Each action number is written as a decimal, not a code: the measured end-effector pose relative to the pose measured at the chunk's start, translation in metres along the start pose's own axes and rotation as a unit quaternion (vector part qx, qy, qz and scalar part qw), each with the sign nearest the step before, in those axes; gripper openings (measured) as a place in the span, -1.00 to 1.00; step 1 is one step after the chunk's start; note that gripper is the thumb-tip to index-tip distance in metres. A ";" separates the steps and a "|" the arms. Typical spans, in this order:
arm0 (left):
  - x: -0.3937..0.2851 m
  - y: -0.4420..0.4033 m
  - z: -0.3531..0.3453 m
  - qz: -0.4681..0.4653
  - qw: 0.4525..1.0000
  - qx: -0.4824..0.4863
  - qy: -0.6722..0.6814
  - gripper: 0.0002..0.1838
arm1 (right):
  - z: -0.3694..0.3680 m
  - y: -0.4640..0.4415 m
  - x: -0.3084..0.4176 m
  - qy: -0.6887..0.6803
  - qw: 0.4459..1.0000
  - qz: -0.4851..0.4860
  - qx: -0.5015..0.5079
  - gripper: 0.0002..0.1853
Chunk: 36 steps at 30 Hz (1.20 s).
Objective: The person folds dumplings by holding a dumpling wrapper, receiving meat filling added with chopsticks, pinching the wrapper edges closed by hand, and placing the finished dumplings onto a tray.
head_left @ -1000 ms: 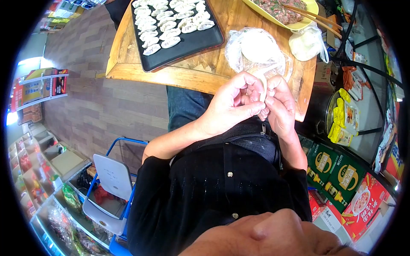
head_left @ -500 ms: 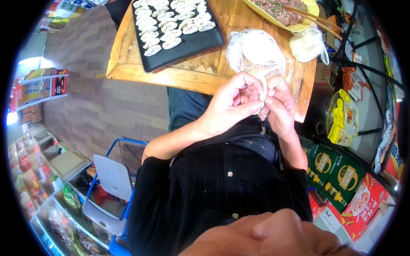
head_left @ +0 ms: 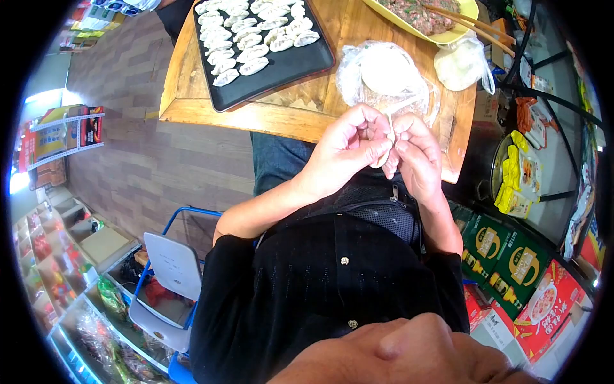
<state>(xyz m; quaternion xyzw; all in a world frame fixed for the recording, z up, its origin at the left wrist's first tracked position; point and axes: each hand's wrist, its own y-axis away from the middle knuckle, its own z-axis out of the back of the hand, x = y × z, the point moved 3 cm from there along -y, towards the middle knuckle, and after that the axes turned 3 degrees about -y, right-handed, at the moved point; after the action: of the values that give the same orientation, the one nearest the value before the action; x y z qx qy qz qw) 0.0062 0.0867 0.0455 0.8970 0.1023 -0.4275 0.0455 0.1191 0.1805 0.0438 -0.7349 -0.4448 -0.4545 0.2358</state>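
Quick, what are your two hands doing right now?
Left hand: fingers closed, pinching one side of a thin piece of dough.
Right hand: fingers closed too, pinching the other side of that same dough.

Bright; glare far L; white dough [head_left: 385, 69] nr blown-out; fisheye warp, blk corners.

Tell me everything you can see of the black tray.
The tray is a shallow rectangle, material unclear, with rounded near corners and a low rim. It lies on the wooden table, far end out of frame. Rows of pale dumplings sit on it, leaving bare areas. Left hand and right hand are clear.
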 end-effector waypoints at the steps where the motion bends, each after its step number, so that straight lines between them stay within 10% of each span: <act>1: 0.003 0.000 0.002 0.003 1.000 -0.007 -0.001 -0.83 | 0.002 0.000 -0.001 -0.001 1.000 0.000 -0.002 -0.92; 36: 0.026 -0.010 -0.007 0.042 0.998 -0.041 -0.023 -0.86 | 0.029 0.010 -0.016 -0.032 0.999 -0.014 -0.005 -0.71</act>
<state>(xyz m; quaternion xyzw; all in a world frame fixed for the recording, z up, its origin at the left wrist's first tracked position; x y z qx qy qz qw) 0.0251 0.1012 0.0291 0.8881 0.0810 -0.4407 0.1026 0.1383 0.1900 0.0162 -0.7438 -0.4599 -0.4363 0.2120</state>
